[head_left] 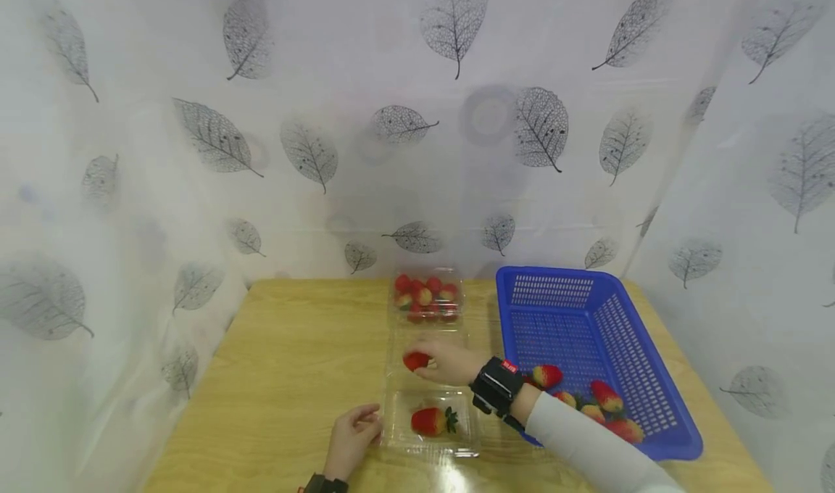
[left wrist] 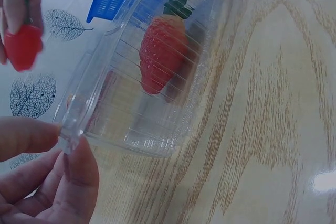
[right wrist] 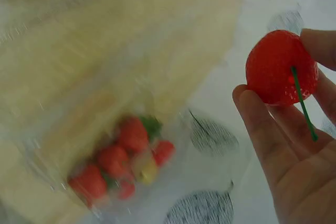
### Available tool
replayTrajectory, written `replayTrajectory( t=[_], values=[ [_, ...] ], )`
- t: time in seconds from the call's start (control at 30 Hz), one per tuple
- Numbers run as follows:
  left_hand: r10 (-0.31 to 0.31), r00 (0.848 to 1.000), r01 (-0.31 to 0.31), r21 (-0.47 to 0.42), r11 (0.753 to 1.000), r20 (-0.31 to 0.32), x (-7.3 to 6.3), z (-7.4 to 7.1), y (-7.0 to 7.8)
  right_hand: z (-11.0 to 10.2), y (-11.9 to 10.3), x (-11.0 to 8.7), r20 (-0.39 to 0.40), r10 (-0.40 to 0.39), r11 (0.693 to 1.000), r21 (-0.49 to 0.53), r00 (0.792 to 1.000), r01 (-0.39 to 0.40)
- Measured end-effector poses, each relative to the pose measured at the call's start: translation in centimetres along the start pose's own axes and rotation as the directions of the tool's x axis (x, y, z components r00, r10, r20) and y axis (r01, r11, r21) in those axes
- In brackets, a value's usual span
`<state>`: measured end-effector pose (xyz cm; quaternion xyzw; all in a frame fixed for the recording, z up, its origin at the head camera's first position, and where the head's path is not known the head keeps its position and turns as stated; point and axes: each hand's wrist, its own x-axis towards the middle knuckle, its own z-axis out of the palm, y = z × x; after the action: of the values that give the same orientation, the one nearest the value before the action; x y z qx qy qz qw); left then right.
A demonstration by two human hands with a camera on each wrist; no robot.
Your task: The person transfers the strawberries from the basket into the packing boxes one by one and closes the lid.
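Note:
My right hand [head_left: 443, 360] holds a round red fruit [right wrist: 281, 66] with a thin green stem, gripped between thumb and fingertips. It hovers over a clear plastic section [head_left: 395, 344] between the back box and the front one. With thumb and finger, my left hand [left wrist: 58, 174] pinches the rim edge of the front clear plastic box [left wrist: 149, 148]. Inside that box lies a large strawberry [left wrist: 163, 51] with green leaves, tip to the left in the head view.
Behind, another clear box [head_left: 427, 319] holds several red fruits. A blue plastic basket [head_left: 603, 283] stands to the right, with several strawberries [head_left: 607, 395] at its near end, partly hidden by my right forearm. All stand on a wooden table [head_left: 293, 348] before a leaf-patterned curtain [head_left: 391, 188].

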<state>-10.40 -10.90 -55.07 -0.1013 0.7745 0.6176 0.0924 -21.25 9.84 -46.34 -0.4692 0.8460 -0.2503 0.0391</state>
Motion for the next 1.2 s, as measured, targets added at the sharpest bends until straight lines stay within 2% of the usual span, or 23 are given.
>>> replayTrajectory(
  t=[0.1, 0.23, 0.43, 0.63, 0.83, 1.0, 1.1, 1.2],
  values=[
    [0.012, 1.000, -0.012, -0.008, 1.000, 0.009, 0.0, 0.0, -0.1, 2.2, -0.2, -0.1, 0.107, 0.012, 0.999, -0.047, 0.994, -0.007],
    [0.008, 1.000, -0.008, -0.007, 1.000, 0.016, 0.0, -0.1, -0.1, 4.4, -0.2, 0.0, 0.229, 0.048, 0.995, -0.095, 0.972, -0.026],
    [-0.024, 1.000, 0.024, 0.004, 1.000, 0.015, 0.0, -0.1, 0.1, 6.6, 0.0, 0.1, 0.320, 0.062, 0.983, -0.186, 0.945, -0.001],
    [-0.004, 1.000, 0.004, 0.006, 1.000, 0.013, 0.0, -0.2, 0.2, 8.0, 0.5, 0.1, 0.321, 0.063, 0.970, -0.242, 0.945, 0.017],
    [-0.001, 1.000, 0.001, 0.008, 1.000, 0.014, 0.0, -0.1, 0.2, 8.0, 0.4, 0.1, 0.309, 0.090, 0.976, -0.216, 0.947, -0.022],
    [0.013, 1.000, -0.013, 0.002, 1.000, 0.007, 0.0, -0.1, 0.2, 8.0, 0.5, 0.0, 0.298, 0.081, 0.978, -0.210, 0.951, -0.017],
    [0.024, 1.000, -0.024, 0.000, 1.000, 0.005, -0.1, -0.1, 0.2, 7.6, 0.4, 0.1, 0.313, 0.059, 0.983, -0.183, 0.948, -0.001],
    [0.026, 1.000, -0.026, -0.001, 1.000, 0.005, -0.1, -0.1, 0.2, 5.8, 0.0, 0.3, 0.302, 0.076, 0.994, -0.096, 0.950, -0.049]
  ],
)
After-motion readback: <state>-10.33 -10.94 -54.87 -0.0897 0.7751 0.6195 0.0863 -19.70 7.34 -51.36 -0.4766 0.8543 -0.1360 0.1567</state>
